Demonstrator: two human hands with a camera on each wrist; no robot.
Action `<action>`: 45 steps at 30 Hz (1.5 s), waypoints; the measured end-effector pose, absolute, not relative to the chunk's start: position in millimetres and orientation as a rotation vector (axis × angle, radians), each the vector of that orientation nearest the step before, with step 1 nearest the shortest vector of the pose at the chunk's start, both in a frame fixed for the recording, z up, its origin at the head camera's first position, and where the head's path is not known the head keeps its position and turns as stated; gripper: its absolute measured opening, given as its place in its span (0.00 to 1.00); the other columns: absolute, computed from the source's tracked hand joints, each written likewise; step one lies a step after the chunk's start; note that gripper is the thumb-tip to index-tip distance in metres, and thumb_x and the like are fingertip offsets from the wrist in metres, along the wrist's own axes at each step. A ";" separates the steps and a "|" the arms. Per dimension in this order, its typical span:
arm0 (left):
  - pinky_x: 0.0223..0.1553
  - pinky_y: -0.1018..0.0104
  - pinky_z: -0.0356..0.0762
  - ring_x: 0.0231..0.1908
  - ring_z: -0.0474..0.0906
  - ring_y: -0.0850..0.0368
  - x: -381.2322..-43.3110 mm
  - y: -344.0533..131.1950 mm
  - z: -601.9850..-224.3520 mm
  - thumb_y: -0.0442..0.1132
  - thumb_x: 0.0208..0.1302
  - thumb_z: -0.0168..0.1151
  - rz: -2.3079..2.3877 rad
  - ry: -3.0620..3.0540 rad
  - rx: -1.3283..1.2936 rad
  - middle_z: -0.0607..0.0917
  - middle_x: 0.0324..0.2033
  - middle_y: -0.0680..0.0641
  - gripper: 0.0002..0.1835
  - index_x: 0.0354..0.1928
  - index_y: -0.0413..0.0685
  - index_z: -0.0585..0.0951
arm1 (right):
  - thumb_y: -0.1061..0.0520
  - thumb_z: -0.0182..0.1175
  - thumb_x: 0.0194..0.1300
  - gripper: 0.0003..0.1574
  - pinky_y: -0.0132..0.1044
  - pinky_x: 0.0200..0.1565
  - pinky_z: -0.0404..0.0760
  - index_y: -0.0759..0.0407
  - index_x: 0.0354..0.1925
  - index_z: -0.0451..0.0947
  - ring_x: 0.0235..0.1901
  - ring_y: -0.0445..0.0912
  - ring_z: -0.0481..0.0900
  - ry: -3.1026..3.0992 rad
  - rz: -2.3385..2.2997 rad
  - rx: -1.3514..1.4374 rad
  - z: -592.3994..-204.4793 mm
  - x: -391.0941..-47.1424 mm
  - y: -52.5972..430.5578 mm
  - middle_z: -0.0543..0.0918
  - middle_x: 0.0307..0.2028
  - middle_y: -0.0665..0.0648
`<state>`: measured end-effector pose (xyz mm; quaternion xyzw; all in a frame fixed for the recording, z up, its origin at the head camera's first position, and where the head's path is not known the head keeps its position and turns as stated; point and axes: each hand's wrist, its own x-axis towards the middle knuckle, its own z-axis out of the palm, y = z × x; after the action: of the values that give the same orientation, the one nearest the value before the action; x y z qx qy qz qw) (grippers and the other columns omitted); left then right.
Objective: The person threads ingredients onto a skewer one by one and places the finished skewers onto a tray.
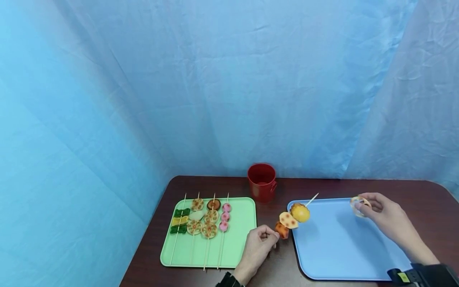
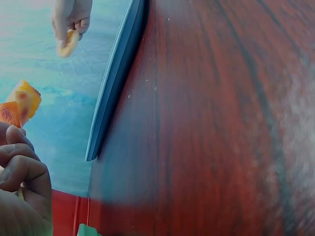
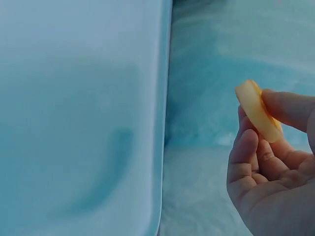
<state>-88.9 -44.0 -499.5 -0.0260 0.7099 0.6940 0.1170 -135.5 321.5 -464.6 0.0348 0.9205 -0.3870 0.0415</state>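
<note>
In the head view my left hand (image 1: 259, 246) grips a wooden skewer (image 1: 313, 199) by its lower part, between the two trays. The stick carries an orange-brown piece (image 1: 281, 230) by the fingers, then a pale brown-spotted slice (image 1: 288, 220), then a yellow ball (image 1: 300, 213). Its pointed tip sticks out bare past the ball, toward the back right. Over the far right of the blue tray (image 1: 333, 251), my right hand (image 1: 389, 217) pinches a lotus root slice (image 1: 353, 200). The right wrist view shows that slice (image 3: 257, 112) edge-on between thumb and fingers.
A green tray (image 1: 242, 231) at the left holds several loaded skewers side by side, including one with pink balls (image 1: 225, 217) and one with green and yellow pieces (image 1: 180, 221). Behind, between the trays, stands a red cup (image 1: 263, 191). Blue cloth (image 1: 251, 87) hangs behind the table.
</note>
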 end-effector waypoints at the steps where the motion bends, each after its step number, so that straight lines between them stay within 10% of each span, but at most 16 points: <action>1: 0.17 0.71 0.64 0.17 0.67 0.58 -88.9 -43.9 -499.6 0.34 0.62 0.65 2.031 2.079 -0.075 0.81 0.20 0.44 0.05 0.33 0.37 0.85 | 0.36 0.55 0.77 0.43 0.40 0.36 0.85 0.73 0.66 0.68 0.57 0.73 0.77 2.808 -1.210 0.116 -463.4 -134.9 319.1 0.78 0.56 0.78; 10: 0.17 0.72 0.62 0.17 0.66 0.60 -88.5 -42.3 -500.3 0.34 0.62 0.66 2.010 2.105 -0.031 0.81 0.19 0.44 0.06 0.31 0.37 0.84 | 0.29 0.51 0.75 0.54 0.36 0.43 0.84 0.70 0.75 0.59 0.43 0.37 0.81 2.485 -1.504 0.293 -466.2 -139.0 306.3 0.78 0.59 0.67; 19: 0.19 0.73 0.63 0.17 0.67 0.60 -87.3 -44.4 -501.6 0.37 0.64 0.66 1.993 2.083 0.024 0.81 0.19 0.47 0.08 0.29 0.41 0.83 | 0.38 0.57 0.76 0.50 0.30 0.48 0.83 0.73 0.75 0.56 0.45 0.30 0.78 2.171 -1.949 0.292 -477.4 -140.5 282.8 0.77 0.48 0.37; 37: 0.18 0.73 0.65 0.16 0.68 0.61 -85.9 -43.4 -503.1 0.38 0.65 0.67 1.969 2.067 0.033 0.80 0.18 0.49 0.09 0.29 0.41 0.83 | 0.39 0.57 0.77 0.46 0.28 0.47 0.82 0.71 0.74 0.60 0.46 0.32 0.81 2.266 -1.992 0.200 -468.5 -145.4 256.7 0.80 0.48 0.37; 45: 0.18 0.72 0.65 0.16 0.68 0.61 -84.9 -42.0 -504.4 0.38 0.64 0.67 1.958 2.071 -0.007 0.79 0.17 0.53 0.08 0.28 0.43 0.83 | 0.35 0.55 0.76 0.45 0.30 0.45 0.83 0.66 0.74 0.65 0.44 0.34 0.80 2.477 -1.768 0.189 -465.2 -144.9 252.1 0.81 0.56 0.55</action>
<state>-84.9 -42.0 -504.4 -0.0024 0.7189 0.6797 0.1453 -144.9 252.1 -465.2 0.0621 0.8116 -0.5791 0.0462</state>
